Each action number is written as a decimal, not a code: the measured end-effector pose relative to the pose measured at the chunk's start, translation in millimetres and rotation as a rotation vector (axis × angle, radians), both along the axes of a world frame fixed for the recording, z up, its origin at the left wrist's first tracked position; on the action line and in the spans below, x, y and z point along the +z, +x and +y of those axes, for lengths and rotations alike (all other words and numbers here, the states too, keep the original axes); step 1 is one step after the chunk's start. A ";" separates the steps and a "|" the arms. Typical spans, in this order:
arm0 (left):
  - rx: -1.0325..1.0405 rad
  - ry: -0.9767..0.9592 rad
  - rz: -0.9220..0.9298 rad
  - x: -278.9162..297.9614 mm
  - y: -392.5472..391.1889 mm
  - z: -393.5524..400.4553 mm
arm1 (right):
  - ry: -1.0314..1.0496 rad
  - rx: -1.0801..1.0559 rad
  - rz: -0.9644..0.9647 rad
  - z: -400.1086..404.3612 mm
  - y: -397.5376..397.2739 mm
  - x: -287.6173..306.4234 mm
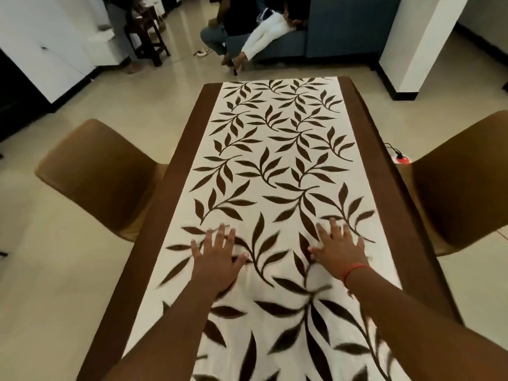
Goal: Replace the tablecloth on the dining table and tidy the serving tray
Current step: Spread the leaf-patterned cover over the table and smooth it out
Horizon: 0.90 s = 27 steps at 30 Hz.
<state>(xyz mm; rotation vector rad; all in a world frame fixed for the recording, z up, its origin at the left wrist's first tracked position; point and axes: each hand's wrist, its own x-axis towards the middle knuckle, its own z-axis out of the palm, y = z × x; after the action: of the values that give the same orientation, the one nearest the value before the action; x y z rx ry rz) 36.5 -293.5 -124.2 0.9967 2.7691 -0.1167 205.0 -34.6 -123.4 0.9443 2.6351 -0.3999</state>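
Cream, brown-bordered leaf-print cloth (277, 160) under left hand (217, 259) and right hand (339, 251), both splayed flat, holding nothing; likely light, limp, slide-prone, best gripped at edges.

Home dining/living rm: clothed dining table (189, 138) w/ chairs (96, 174), blue sofa (343, 26), tiled floor (68, 270).

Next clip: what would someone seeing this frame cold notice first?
The white tablecloth with bold dark leaf sprays runs down the middle of the table, its brown border along both long sides. Near the lower centre, the left hand and right hand lie flat on it, fingers spread, a red thread on the right wrist. A tan chair flanks the table on each side.
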 end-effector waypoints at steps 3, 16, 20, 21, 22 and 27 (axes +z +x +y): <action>-0.013 -0.005 0.013 -17.2 -92.7 36.1 | 0.053 -0.058 0.006 45.5 -63.6 -19.9; 0.091 0.102 0.151 -65.3 -417.0 176.5 | 0.276 -0.194 0.180 301.5 -302.9 -78.1; 0.171 0.169 0.145 -74.7 -456.1 189.1 | 0.276 -0.314 0.230 320.6 -327.6 -80.3; 0.171 0.168 0.149 -77.7 -463.3 188.7 | 0.267 -0.328 0.238 323.4 -330.1 -83.1; 0.173 0.169 0.140 -79.9 -468.4 187.9 | 0.254 -0.338 0.257 327.1 -333.1 -86.9; 0.150 0.128 0.109 -85.4 -475.8 185.0 | 0.215 -0.364 0.279 329.3 -343.6 -99.2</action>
<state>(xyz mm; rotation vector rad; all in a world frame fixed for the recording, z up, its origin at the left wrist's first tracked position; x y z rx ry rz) -439.3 -108.5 -209.6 0.8296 2.9724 0.0292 -138.5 294.7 -222.6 1.5512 2.7911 -0.3576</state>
